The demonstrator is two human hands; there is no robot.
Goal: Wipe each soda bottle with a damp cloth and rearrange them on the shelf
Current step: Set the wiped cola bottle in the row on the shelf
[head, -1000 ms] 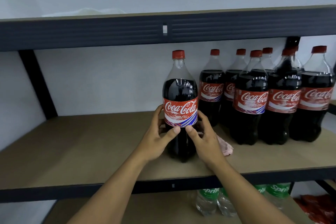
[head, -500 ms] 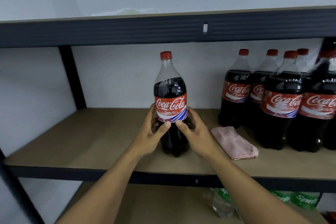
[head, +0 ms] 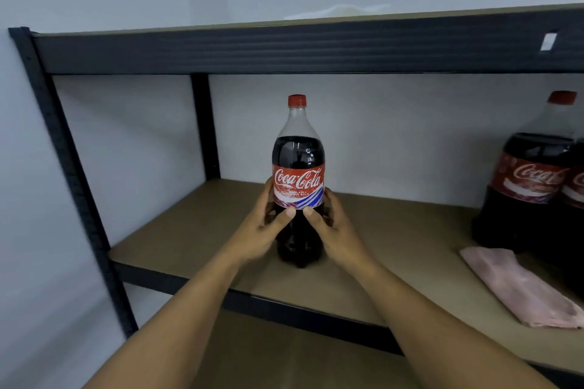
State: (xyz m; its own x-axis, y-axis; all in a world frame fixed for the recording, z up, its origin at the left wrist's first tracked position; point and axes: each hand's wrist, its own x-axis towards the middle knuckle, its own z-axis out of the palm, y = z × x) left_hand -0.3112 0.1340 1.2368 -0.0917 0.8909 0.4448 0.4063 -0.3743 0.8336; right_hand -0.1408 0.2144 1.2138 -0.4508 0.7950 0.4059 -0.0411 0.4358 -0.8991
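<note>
Left hand (head: 259, 230), right hand (head: 336, 232), both hands clasping upright cola bottle (head: 298, 151), on shelf (head: 189, 230)

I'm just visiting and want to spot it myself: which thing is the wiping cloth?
Look at the brown shelf board of the dark metal rack. At the right of the view, in front of the standing cola bottles, lies a folded cloth. It alone is soft, pale pink and flat.

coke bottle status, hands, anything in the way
Left hand and right hand grip coke bottle, upright. Pink cloth on shelf to its right, not in the way.
</note>
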